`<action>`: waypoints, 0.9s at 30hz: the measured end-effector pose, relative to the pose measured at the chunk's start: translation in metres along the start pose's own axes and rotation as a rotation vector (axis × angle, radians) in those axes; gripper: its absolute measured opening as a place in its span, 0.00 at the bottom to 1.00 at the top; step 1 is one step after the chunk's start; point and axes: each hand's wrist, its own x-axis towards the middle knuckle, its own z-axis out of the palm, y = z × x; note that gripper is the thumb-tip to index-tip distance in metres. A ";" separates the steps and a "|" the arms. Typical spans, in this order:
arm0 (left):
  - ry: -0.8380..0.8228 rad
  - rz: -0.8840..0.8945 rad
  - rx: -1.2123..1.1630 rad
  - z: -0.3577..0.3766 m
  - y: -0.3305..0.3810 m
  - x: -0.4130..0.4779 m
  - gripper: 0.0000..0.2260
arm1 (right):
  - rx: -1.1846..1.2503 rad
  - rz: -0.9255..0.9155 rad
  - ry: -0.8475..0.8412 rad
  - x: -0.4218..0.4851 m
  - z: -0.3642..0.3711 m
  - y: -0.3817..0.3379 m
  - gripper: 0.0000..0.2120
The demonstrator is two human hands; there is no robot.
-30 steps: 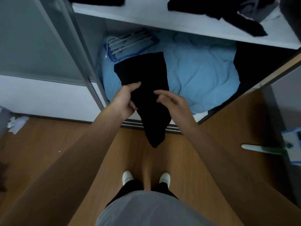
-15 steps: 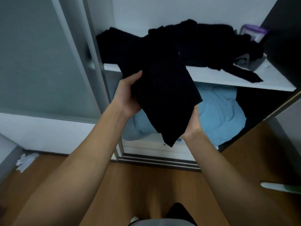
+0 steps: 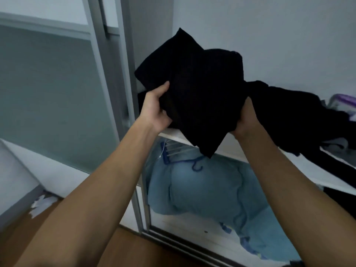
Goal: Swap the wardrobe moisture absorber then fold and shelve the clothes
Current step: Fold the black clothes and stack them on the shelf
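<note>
A folded black garment [image 3: 194,93] is held up over the white wardrobe shelf [image 3: 227,152]. My left hand [image 3: 156,110] grips its left edge, thumb on top. My right hand [image 3: 245,120] holds its right side from below, fingers hidden under the cloth. To the right on the shelf lies a loose pile of black clothes [image 3: 300,122]. A container with a purple lid [image 3: 342,101], perhaps the moisture absorber, stands at the shelf's far right, partly hidden by the pile.
Below the shelf lies a light blue quilt [image 3: 208,189] with a blue hanger rack [image 3: 173,155] on it. The grey sliding door [image 3: 57,93] and its frame stand at the left. A crumpled white scrap [image 3: 41,204] lies on the wooden floor.
Both hands have lifted the black garment from knee height in front of the quilt up to the shelf. My view has tilted up with it.
</note>
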 end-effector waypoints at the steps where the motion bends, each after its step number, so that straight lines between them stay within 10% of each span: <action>1: 0.010 0.027 -0.013 0.009 0.005 0.016 0.17 | 0.010 -0.017 -0.058 0.017 0.006 -0.014 0.18; 7: 0.244 0.156 0.048 0.028 0.015 0.095 0.15 | -0.063 -0.014 -0.260 0.141 0.027 -0.052 0.26; 14: 0.863 0.017 0.395 -0.039 -0.006 0.120 0.32 | -0.891 0.107 -0.192 0.236 -0.013 0.040 0.16; 19: 0.948 0.142 0.757 -0.057 -0.020 0.122 0.45 | -1.071 -0.383 0.020 0.246 -0.016 0.038 0.25; 24: 1.033 0.310 1.070 -0.051 -0.038 0.121 0.43 | -1.511 -0.075 -0.316 0.247 0.012 0.032 0.23; 27: 0.974 0.571 1.375 -0.045 -0.046 0.121 0.37 | -1.271 -0.197 -0.417 0.260 0.023 0.027 0.13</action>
